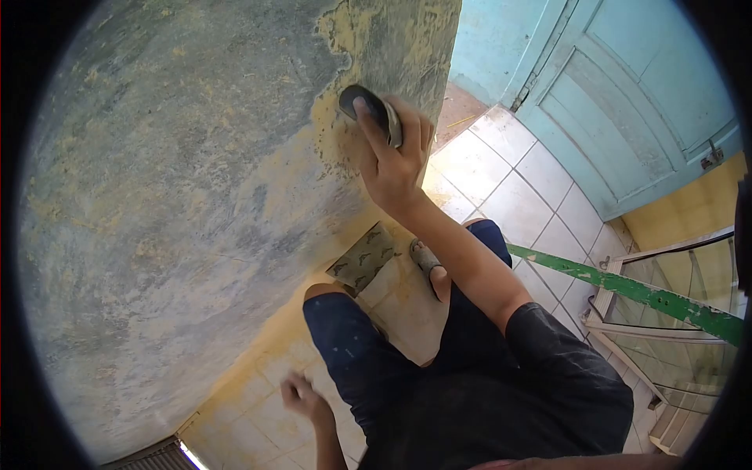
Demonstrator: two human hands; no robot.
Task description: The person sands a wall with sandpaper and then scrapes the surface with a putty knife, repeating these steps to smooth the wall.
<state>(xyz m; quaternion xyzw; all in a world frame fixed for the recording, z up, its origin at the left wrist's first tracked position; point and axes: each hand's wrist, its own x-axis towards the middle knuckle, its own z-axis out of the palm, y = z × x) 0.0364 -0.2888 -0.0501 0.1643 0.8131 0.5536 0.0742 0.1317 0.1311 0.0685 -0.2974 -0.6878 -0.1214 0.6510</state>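
My right hand is closed around a black, rounded sanding block, its index finger stretched along the top. The block lies against the wall, near the wall's right edge. Patchy grey with worn yellow paint, the wall shows a ragged yellow strip around the block. Down at the lower left, my left hand hangs above the floor beside my knee, fingers curled and slightly blurred. I see nothing in it.
A grey sheet with dark printed marks lies at the wall's foot, between my knees. Yellow dust covers nearby floor tiles. To the right are a green bar, a louvred glass frame and a light blue door.
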